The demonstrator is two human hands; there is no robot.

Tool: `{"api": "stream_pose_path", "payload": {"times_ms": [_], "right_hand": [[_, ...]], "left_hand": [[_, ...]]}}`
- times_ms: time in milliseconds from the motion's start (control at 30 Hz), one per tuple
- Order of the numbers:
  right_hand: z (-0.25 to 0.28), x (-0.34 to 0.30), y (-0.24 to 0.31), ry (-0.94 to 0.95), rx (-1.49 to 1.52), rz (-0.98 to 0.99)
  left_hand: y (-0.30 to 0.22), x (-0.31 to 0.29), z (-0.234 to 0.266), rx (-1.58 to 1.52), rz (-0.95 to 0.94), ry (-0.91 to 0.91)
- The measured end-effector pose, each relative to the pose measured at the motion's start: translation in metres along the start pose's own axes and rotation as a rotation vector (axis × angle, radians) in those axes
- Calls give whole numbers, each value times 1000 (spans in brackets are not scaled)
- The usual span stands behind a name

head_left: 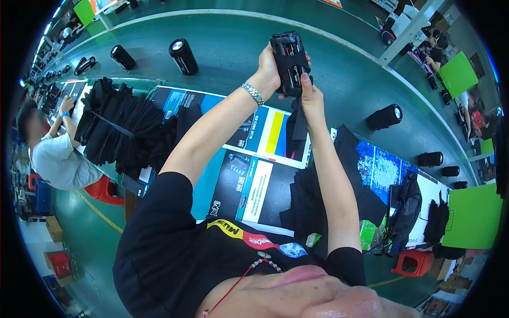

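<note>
Over the green belt, both hands hold up a black oblong device housing [292,46] with reddish wire-like bits showing on its face. A black cloth band [290,64] lies across its middle. My left hand [268,68] grips the housing's left side, its fingers partly hidden behind it. My right hand [313,100] is closed at the lower right end, thumb pressed on the front. From beside that hand a black strip [298,122] hangs down toward the printed sheets on the bench.
Black cylindrical speakers stand or lie on the green belt [233,47], such as one left [183,56] and one right [385,116]. A tied pile of black cloth pieces [114,124] sits left; more black cloth [313,199] lies right. Another person [58,153] works at far left.
</note>
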State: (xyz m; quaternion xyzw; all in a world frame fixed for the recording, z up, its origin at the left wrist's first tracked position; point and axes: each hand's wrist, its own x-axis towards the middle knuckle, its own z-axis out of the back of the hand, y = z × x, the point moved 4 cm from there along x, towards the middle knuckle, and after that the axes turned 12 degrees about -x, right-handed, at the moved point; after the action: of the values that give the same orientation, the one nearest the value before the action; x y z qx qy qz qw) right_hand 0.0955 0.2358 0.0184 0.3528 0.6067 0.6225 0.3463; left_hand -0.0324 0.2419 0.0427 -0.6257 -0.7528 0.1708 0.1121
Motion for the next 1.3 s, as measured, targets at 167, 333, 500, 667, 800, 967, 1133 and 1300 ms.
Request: {"api": "stream_pose_path", "payload": {"times_ms": [167,333,500,667,800,967,1133,1300], "right_hand": [[13,24,18,-253,-481,79],[24,24,62,-380,-1050,758],[24,24,26,-248,-1124,575],[33,24,15,-398,-1039,703],[51,43,-10,-252,-591,345],[56,39,-17,-117,-412,74],[74,52,-24,-149,-420,68],[71,39,-9,-123,-741,51]], "left_hand": [[-7,25,46,-292,-118,-335],[-27,4,103,166,-228,-632],[-26,7,42,689,-373,-74],[-3,44,31,1025,-205,134],[-1,69,52,958,239,2],[-10,64,29,1166,-156,149],[11,24,-34,1547,-823,518],[3,1,-13,1401,-851,399]]}}
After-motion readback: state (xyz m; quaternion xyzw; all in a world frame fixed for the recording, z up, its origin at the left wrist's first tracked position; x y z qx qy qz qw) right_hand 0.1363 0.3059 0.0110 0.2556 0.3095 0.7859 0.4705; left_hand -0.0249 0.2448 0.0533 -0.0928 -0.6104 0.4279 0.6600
